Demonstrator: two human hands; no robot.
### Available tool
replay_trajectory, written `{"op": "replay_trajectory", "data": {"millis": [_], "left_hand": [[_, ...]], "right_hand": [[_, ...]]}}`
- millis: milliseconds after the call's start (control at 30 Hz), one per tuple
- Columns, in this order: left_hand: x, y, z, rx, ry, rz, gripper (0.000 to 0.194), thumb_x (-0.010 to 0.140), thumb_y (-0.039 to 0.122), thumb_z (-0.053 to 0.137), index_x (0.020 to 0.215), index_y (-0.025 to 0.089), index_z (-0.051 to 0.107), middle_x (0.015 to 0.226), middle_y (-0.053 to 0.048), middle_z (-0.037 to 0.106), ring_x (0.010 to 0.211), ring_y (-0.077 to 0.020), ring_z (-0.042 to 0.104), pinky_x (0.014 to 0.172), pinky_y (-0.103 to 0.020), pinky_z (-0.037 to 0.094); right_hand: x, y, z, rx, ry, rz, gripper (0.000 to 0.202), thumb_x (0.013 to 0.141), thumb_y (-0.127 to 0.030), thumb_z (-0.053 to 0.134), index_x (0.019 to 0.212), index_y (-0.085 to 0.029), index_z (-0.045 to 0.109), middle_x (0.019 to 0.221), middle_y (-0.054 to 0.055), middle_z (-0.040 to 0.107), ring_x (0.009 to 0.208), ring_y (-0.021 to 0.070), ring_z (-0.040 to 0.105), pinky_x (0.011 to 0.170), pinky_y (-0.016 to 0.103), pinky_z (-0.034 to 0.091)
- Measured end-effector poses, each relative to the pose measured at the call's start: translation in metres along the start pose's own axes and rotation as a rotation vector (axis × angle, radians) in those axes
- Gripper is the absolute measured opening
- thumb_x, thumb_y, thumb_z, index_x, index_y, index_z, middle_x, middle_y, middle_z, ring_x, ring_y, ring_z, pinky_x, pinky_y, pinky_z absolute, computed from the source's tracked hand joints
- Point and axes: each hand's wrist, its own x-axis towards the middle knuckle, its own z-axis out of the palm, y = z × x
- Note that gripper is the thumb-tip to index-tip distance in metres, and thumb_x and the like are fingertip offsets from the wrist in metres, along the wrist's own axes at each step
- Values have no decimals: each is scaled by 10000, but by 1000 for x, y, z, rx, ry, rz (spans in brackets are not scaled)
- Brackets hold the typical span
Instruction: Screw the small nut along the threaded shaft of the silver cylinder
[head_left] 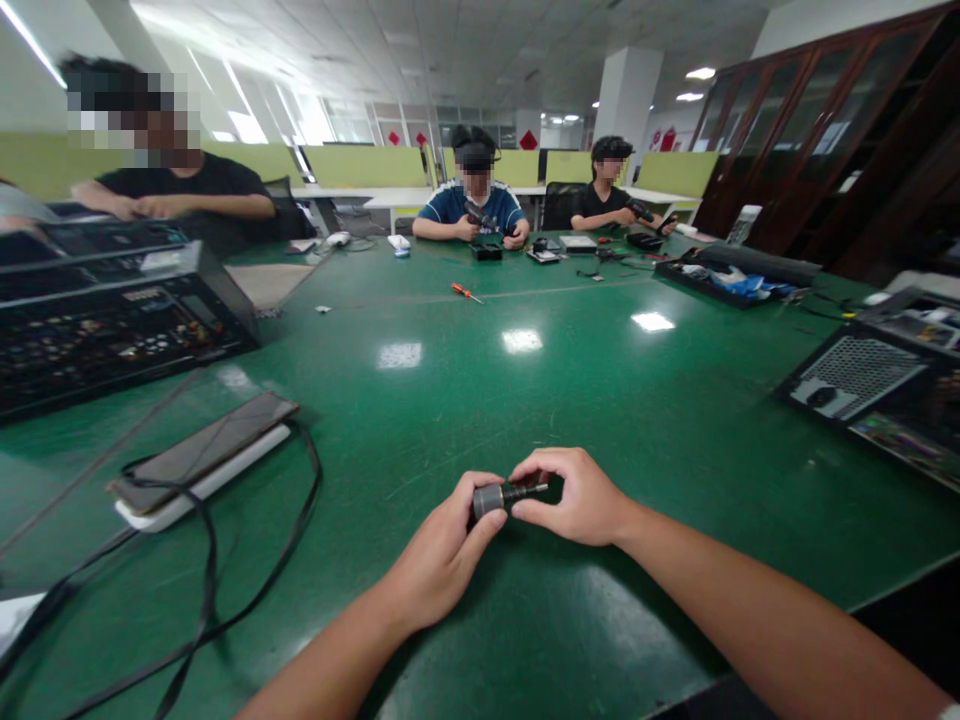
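Note:
My left hand (442, 550) is closed round the grey cylindrical body of a cordless screwdriver (489, 501), held low over the near part of the table. Its black ribbed chuck and a thin metal bit point to the right. The fingers of my right hand (581, 497) curl round the chuck, with the thumb below it and the index finger above. The bit shows in the hollow of that hand. Any lower part of the tool is hidden behind my left hand.
The green table (555, 390) carries a phone (206, 450) on a white block with black cables at left. Open computer cases stand at left (112, 330) and right (862, 375). An orange screwdriver (466, 292) lies farther back. Several people sit across the table.

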Motion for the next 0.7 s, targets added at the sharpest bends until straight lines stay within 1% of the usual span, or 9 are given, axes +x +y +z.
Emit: {"op": "replay_trajectory", "data": {"millis": [267,467,700], "left_hand": [[0,0,0,11,-9,4,284,1033,431,405,1231,237,468,1099,-42,626,997,-218,594,889,-324,436],[0,0,0,5,-22,7,284,1038,435,403,1234,239,467,1099,-38,620,1002,-212,591,900,-326,430],[0,-2,0,3,-7,8,289,1037,434,404,1235,232,465,1086,-34,620,991,-210,588,894,-320,431]], "right_hand": [[0,2,2,5,-41,-45,130,824,-270,737,926,-192,759,861,34,746,774,163,677,738,282,484],[-1,2,1,10,-42,-44,115,831,-260,741,919,-191,766,857,30,748,775,155,678,743,271,482],[-1,1,0,11,-34,-26,109,835,-245,739,918,-184,773,836,19,746,755,140,669,725,252,471]]}}
